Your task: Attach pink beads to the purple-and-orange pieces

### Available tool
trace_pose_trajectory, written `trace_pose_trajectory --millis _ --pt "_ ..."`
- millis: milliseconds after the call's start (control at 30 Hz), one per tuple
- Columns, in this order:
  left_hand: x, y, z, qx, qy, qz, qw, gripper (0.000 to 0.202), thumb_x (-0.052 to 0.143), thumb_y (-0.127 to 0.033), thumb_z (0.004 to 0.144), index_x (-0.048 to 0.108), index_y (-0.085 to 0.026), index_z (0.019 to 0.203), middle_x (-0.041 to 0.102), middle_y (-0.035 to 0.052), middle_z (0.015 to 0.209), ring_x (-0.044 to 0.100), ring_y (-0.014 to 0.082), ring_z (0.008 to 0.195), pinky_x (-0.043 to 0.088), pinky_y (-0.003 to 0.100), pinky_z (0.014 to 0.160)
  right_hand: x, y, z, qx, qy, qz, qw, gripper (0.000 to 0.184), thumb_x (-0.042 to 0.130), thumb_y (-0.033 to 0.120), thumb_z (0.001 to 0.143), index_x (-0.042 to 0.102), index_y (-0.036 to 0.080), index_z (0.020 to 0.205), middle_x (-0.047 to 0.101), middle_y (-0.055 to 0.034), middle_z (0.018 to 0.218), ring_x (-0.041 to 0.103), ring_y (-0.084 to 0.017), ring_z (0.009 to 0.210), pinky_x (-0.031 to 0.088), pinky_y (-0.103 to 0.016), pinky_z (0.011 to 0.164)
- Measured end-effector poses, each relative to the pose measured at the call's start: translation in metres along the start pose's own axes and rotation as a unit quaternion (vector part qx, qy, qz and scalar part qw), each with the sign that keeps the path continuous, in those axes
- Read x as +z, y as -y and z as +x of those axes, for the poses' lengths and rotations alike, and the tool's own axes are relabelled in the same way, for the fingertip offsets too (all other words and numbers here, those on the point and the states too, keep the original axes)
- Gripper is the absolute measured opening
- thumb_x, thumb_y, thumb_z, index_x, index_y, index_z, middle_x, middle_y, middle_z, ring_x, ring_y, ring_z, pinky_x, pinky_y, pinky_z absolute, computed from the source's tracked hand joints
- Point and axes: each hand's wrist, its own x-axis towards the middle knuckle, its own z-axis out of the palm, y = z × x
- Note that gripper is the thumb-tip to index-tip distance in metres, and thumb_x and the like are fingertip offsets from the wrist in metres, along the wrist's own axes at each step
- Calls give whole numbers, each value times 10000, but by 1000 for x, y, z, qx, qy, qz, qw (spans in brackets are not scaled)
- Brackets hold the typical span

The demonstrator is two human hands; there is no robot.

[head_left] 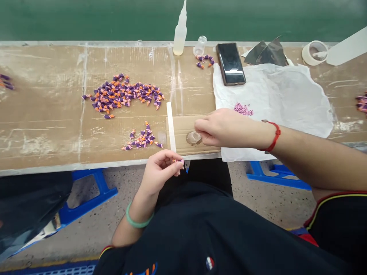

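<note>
My left hand (161,167) hangs just below the table's front edge, fingers pinched on a small purple and orange piece (178,160). My right hand (222,127) reaches over a piece of cardboard (183,128), its fingers closed beside a glossy blob of glue (194,138) on it; whether they hold anything is hidden. A white stick (171,126) lies along the cardboard's left edge. A small pile of purple and orange pieces (142,139) sits left of the cardboard, and a larger pile (124,94) lies farther back.
At the table's back stand a glue squeeze bottle (180,31), a small clear cap (200,45) and a few loose pieces (204,60). A phone (230,63) rests on white paper (286,95) holding pink beads (243,109). A tape roll (314,52) lies far right.
</note>
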Motion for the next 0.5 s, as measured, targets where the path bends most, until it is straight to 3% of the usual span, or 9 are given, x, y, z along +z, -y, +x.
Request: trace_pose_trajectory --millis 167,500 --pt "-1 4 3 -9 4 14 1000 261 841 -370 709 686 -163 746 672 -6 606 582 91 469 511 209 480 -2 -2 3 -7 34 -29 999 283 467 296 929 508 186 672 500 -17 533 304 -115 467 170 -281 508" --pt "-1 6 3 -11 -11 -36 999 302 872 -388 692 684 -159 750 708 9 619 633 105 495 533 198 475 -3 0 3 12 40 -20 999 258 467 281 902 450 207 656 447 -1 524 282 -123 470 177 -283 506"
